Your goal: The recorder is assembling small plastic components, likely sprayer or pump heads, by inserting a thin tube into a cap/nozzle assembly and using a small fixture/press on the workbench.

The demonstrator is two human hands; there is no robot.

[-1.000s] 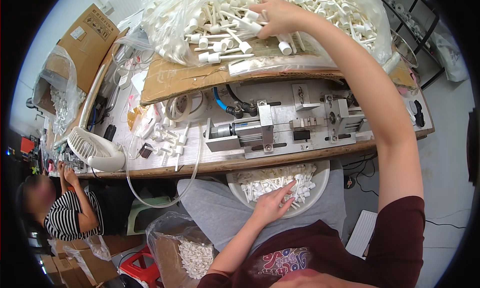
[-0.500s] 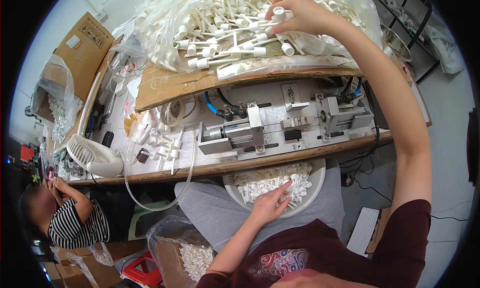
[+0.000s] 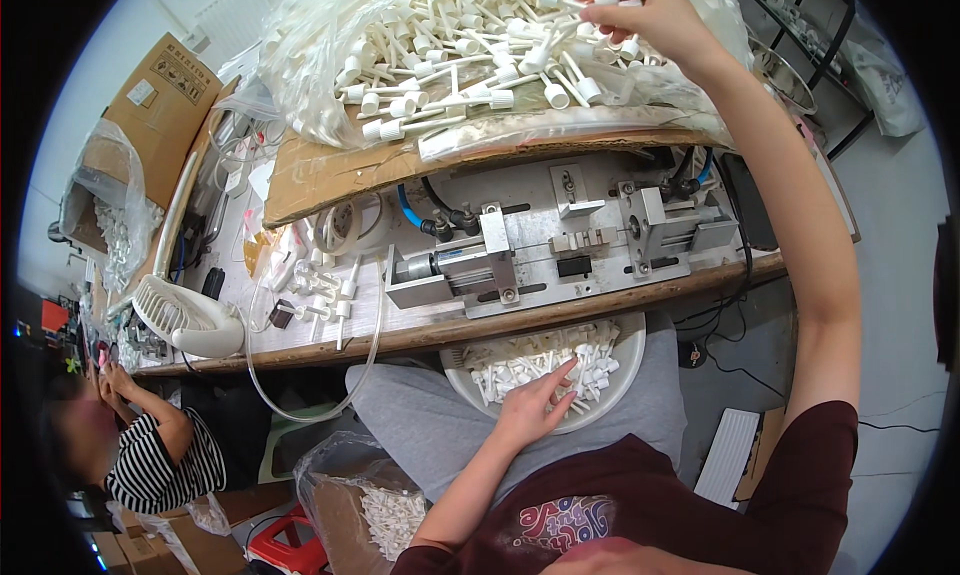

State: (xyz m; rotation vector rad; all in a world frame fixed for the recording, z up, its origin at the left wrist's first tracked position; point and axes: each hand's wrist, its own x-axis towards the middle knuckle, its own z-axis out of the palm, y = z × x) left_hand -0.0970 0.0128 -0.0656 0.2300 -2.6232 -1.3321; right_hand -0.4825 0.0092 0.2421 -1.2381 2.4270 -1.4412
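Up at the far side of the bench, the right hand [image 3: 650, 15] reaches into a clear plastic bag heaped with white plastic stemmed caps [image 3: 480, 55], its fingers pinched together around a few of those pieces near the top of the heap. The heap lies on a sheet of brown cardboard [image 3: 330, 170] that overhangs a grey metal fixture with a small motor and clamps [image 3: 560, 250], which sits on the wooden workbench [image 3: 420, 330]. Nearer, the left hand [image 3: 535, 405] rests palm down in a round white bowl [image 3: 625, 360] on the person's lap, fingers spread loosely over more white stemmed pieces, gripping none that can be seen. On the left of the bench lies a small white fan [image 3: 185, 315]. At the near left, another person in a striped top [image 3: 150, 465] sits lower down.
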